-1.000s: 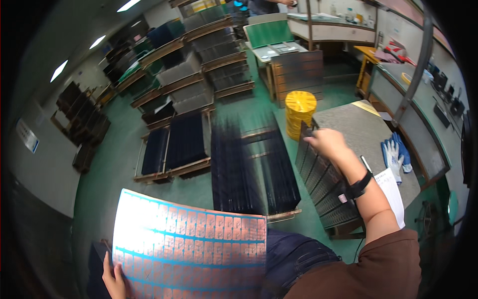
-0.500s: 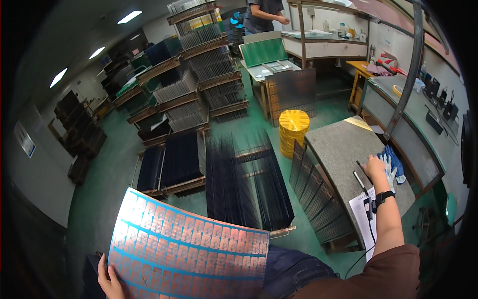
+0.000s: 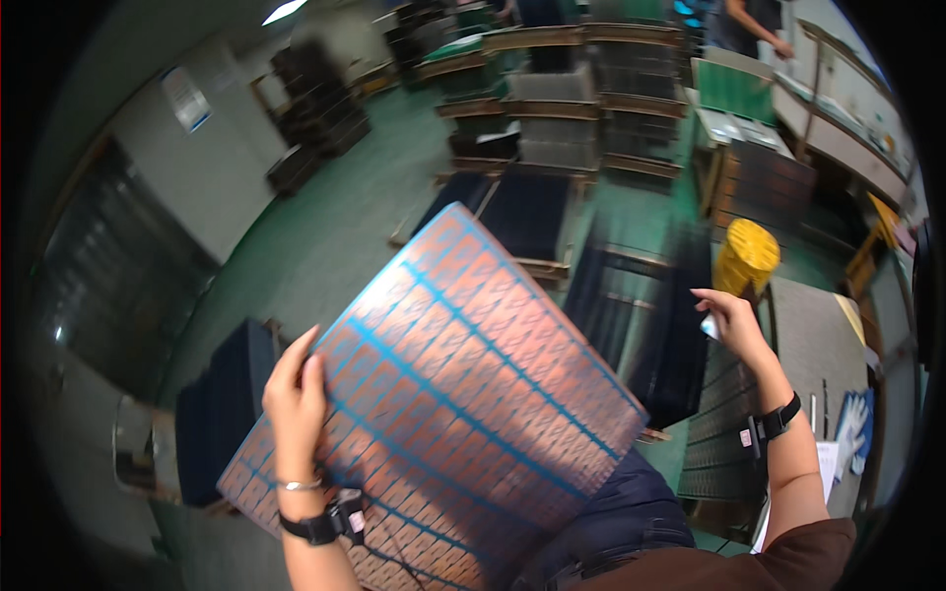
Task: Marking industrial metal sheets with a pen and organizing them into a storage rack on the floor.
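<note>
A large copper circuit board panel (image 3: 463, 345) with blue lines between rows of repeated rectangles stands tilted in front of my body. My left hand (image 3: 299, 389) grips its left edge, fingers on the rim and thumb over the face. To the right of the panel my right hand (image 3: 737, 323) is raised in the air, apart from it. Its fingers are closed around a small whitish piece (image 3: 710, 327), too blurred to name. The panel's lower part runs out of the picture near my lap.
Racks of dark panels (image 3: 532, 212) stand on the green floor beyond. At right are a grey-topped table (image 3: 803, 325) with a pen (image 3: 813, 409), blue-and-white gloves (image 3: 855, 428) and paper, and a yellow cylinder (image 3: 749, 256). Another person (image 3: 749, 30) stands at the far right.
My view has swung left. My right hand has lifted off the table with a small whitish piece. The panel has tilted and come up, and my left hand grips higher in view.
</note>
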`<state>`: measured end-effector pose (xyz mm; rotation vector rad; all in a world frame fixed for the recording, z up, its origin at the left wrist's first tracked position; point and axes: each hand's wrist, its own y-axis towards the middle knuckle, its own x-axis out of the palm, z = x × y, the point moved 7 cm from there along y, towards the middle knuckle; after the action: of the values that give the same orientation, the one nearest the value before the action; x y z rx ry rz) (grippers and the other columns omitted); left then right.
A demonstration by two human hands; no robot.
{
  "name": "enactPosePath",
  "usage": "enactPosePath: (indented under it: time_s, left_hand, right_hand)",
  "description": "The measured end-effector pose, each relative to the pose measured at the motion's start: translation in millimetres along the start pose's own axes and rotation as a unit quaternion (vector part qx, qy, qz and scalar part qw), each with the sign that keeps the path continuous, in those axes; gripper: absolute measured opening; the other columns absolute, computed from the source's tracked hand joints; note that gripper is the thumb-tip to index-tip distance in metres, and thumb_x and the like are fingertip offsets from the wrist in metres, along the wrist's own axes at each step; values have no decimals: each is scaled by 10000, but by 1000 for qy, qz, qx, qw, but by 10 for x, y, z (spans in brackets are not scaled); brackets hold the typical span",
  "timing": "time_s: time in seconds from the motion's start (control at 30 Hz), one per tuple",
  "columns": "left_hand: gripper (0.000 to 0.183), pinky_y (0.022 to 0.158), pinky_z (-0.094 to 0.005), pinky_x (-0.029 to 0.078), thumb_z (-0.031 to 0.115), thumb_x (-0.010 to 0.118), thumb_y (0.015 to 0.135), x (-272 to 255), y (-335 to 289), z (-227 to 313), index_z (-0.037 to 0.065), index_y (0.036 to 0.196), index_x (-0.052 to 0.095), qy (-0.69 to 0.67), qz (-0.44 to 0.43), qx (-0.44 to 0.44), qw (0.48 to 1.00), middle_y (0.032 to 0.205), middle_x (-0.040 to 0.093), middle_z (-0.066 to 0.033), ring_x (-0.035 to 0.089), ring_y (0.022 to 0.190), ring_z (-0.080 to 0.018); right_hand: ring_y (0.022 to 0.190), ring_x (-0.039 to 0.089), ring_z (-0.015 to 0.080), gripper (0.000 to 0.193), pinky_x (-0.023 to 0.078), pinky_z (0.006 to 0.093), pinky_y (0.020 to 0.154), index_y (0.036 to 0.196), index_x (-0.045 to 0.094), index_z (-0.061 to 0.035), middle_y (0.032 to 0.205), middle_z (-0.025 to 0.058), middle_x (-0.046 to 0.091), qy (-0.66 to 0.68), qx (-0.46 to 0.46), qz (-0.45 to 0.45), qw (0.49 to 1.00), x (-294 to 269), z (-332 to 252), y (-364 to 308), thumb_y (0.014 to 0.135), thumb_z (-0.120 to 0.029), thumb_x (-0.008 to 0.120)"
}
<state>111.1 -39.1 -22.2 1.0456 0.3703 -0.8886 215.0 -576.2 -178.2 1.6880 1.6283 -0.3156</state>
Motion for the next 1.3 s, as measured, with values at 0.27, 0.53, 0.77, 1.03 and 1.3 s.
enactPosePath:
  time_s: [0.27,0.53,0.77,1.03,1.3]
  left_hand:
    - [287,696,-254,479,104,563,846,-170,-73,-71,107,1124,637,30,15,-27,999,922,665,-90,623,759,-142]
    - [484,1063,-378,277,55,523,817,-425,-481,-501,72,1298,475,229,70,37,970,1291,490,-180,425,1239,-316]
    - [397,1015,-374,333,152,536,899,-1131,-2965,-2016,-10,1255,468,116,323,-306,888,1277,486,-147,449,1189,-278]
    - [211,612,-223,437,271,502,950,-107,-4234,-2010,74,925,573,-331,157,-622,692,810,615,-20,573,707,-93]
    - [176,570,-203,385,156,505,945,-202,-3705,-2036,109,776,512,-369,236,-505,744,686,494,53,455,620,-42]
  right_hand:
    - [712,489,75,466,403,206,665,1143,586,-15,786,-30,539,351,38,-270,896,1912,-956,704,985,-381,345]
    - [710,542,53,224,437,203,688,864,611,-35,797,-14,628,491,75,-246,832,2450,-1276,525,923,-246,561]
    - [738,530,52,225,419,205,682,912,630,-7,807,-16,618,421,92,-219,875,2763,-890,588,929,-214,542]
    - [591,440,34,267,360,202,535,880,645,-28,681,-48,539,340,151,-273,887,3064,-690,613,925,-268,537]
    - [650,577,86,280,485,236,616,933,629,-16,788,32,637,395,186,-296,850,3022,-834,883,946,-261,495]
